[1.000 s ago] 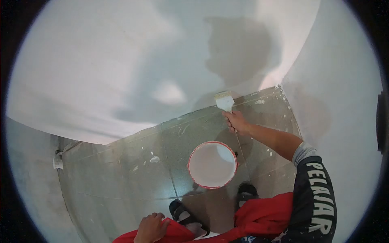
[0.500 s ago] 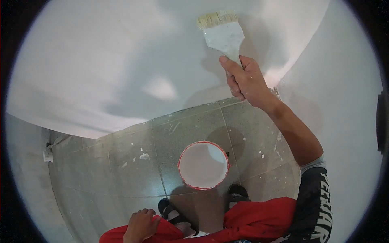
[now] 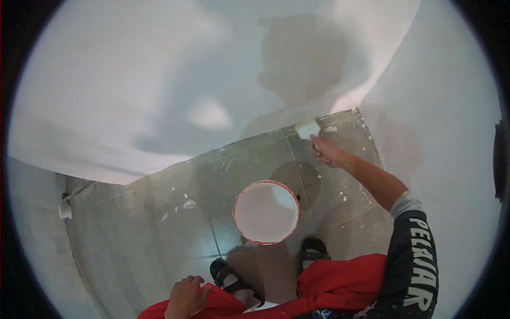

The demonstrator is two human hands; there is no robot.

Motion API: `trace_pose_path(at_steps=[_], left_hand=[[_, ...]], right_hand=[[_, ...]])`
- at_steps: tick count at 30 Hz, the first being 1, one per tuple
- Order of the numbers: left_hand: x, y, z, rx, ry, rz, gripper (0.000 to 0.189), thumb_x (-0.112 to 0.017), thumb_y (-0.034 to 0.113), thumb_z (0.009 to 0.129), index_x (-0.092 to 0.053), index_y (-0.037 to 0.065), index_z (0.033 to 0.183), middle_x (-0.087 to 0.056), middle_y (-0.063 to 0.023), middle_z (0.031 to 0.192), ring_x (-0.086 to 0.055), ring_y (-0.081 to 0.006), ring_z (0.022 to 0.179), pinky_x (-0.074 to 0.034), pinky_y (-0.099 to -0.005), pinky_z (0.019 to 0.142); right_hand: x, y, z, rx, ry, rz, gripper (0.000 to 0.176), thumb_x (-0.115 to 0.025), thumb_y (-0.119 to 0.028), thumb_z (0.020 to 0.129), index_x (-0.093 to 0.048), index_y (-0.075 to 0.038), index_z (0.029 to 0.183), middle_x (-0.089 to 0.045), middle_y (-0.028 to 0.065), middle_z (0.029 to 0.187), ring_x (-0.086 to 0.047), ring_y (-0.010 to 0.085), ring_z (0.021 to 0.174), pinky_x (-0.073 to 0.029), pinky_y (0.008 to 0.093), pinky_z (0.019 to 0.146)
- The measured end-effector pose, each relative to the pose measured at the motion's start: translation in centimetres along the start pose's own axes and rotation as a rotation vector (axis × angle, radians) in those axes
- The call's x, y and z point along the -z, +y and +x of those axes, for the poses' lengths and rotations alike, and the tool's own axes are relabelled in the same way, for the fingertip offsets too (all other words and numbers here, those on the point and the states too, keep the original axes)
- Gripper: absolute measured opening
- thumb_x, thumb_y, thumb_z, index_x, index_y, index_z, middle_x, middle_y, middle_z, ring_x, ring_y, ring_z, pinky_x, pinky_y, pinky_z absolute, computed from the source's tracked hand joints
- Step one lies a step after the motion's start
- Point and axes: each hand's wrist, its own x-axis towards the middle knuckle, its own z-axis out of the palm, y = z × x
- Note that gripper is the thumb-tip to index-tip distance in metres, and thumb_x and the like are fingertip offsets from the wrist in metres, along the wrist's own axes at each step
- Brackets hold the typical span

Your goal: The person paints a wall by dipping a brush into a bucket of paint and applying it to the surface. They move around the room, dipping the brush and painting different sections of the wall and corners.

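Note:
My right hand [image 3: 328, 152] is closed round the handle of a wide white paintbrush [image 3: 308, 129]. The brush is low down, where the foot of the pale wall [image 3: 212, 64] meets the floor; whether its bristles touch the wall I cannot tell. A round bucket with a red rim [image 3: 266, 212] stands on the tiles in front of my feet, with whitish paint in it. My left hand [image 3: 187, 297] rests on my red-clothed knee, fingers loosely spread and holding nothing.
Grey floor tiles [image 3: 175, 234] bear white paint spots. A side wall [image 3: 441, 133] rises at the right. A small white object [image 3: 65, 211] lies by the left wall. My sandalled feet are just below the bucket.
My right hand has come down from the wall with the brush, to the wall's foot. My left hand has hardly moved.

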Motion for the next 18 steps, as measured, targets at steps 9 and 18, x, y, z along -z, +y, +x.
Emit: trace_pose_path(at_steps=[9, 18], left_hand=[[-0.7, -0.3, 1.0, -0.104, 0.100, 0.010, 0.035, -0.061, 0.035, 0.090, -0.065, 0.002, 0.102, -0.067, -0.0187, 0.099, -0.065, -0.0363, 0.091, -0.050, -0.0460, 0.083], [2.0, 2.5, 2.9, -0.120, 0.018, 0.024, 0.036, -0.059, 0.034, 0.093, -0.063, 0.002, 0.109, -0.065, -0.0179, 0.106, -0.061, -0.0350, 0.101, -0.046, -0.0441, 0.092]], right_hand=[[-3.7, -16.4, -12.1, 0.391, 0.040, 0.114, 0.025, -0.041, -0.028, 0.103, -0.047, -0.008, 0.090, -0.037, -0.0057, 0.059, -0.028, 0.0044, 0.040, -0.022, 0.0205, 0.033], [-5.3, -19.1, -15.8, 0.838, -0.126, 0.090, 0.035, -0.041, -0.045, 0.102, -0.049, -0.014, 0.086, -0.033, -0.0077, 0.054, -0.025, 0.0037, 0.037, -0.019, 0.0198, 0.032]])
